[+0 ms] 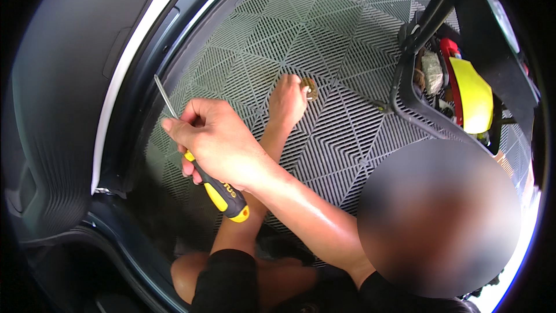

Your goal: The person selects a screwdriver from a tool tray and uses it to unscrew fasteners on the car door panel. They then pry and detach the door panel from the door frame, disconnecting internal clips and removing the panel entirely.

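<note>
My right hand (217,133) is closed around a screwdriver (217,194) with a black and yellow handle. Its bare metal shaft sticks out past my fingers toward the upper left, beside the car's door sill. Beyond my right forearm, which crosses over the left one, my left hand (288,101) is low over the grey floor tiles. Its fingers are pinched at a small brownish-gold round piece (311,87) with a shiny metallic spot. The piece is partly covered by the fingers, and its exact kind is too small to tell.
Ribbed grey floor tiles (336,23) spread out ahead. A dark car door panel (63,98) and pale sill edge line the left. At right stands a black cart (399,95) holding a yellow and red item (472,95) and a greyish block (431,72). A blurred patch hides the lower right.
</note>
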A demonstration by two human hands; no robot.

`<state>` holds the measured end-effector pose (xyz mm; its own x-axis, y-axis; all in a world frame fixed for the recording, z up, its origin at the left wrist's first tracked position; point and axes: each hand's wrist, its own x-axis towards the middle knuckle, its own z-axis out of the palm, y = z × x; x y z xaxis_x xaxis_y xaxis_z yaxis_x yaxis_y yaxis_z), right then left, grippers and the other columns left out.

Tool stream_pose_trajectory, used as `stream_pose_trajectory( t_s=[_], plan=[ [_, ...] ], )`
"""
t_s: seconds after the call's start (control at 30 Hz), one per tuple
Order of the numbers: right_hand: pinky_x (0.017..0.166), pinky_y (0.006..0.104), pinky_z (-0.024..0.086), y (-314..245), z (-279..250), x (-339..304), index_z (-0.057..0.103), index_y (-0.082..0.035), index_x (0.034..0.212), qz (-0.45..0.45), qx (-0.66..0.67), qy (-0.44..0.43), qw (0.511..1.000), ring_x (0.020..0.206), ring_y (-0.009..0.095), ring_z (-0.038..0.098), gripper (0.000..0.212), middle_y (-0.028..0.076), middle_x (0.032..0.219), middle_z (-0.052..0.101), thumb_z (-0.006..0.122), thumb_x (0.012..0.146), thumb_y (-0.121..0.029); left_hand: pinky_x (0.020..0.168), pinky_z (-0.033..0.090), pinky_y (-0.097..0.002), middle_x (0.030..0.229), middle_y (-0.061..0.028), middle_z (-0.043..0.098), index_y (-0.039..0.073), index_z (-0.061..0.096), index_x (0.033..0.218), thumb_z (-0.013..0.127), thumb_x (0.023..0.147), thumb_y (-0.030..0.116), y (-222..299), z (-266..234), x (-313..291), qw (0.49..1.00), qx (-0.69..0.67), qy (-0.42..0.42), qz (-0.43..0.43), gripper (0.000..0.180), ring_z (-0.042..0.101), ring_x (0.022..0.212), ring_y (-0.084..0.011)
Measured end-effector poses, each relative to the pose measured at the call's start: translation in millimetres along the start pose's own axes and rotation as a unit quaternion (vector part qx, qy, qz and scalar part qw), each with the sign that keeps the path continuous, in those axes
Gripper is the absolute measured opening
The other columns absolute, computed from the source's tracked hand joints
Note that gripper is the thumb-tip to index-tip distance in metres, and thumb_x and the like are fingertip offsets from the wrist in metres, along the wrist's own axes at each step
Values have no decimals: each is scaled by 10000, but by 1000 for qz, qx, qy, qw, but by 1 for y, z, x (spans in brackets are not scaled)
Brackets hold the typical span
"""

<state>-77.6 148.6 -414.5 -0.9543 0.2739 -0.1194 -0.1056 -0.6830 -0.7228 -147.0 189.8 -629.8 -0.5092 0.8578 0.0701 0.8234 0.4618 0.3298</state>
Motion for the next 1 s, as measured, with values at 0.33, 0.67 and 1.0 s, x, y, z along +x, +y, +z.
stream_pose_trajectory(
  t_s=[0.33, 0.67, 1.0],
  plan=[
    [470, 282, 485, 45, 12, 21, 581, -16, 874, 46, 43, 47, 997, 563, 144, 588, 274, 70, 760, 575, 639, 1004, -250, 827, 532, -373, 979, -119, 657, 74, 613, 1117, 634, 982, 376, -163, -128, -102, 893, -445, -62, 6, 331, 651, 925, -253],
    [569, 294, 525, 132, 72, 35, 619, -4, 988, 124, -42, -103, 986, 626, 156, 595, 339, 89, 868, 617, 542, 1055, -328, 778, 548, -336, 1159, -202, 726, 26, 648, 1004, 447, 1089, 364, -173, -249, -189, 742, -655, 66, -129, 403, 680, 933, -215],
    [430, 259, 419, 163, 165, 24, 573, -20, 985, 154, 1, -228, 961, 578, 131, 569, 293, 62, 810, 582, 544, 1048, -304, 990, 487, -431, 1184, -158, 702, 41, 621, 1148, 431, 1073, 385, -254, -329, -226, 782, -497, 360, -111, 400, 622, 1185, -275]
  ],
)
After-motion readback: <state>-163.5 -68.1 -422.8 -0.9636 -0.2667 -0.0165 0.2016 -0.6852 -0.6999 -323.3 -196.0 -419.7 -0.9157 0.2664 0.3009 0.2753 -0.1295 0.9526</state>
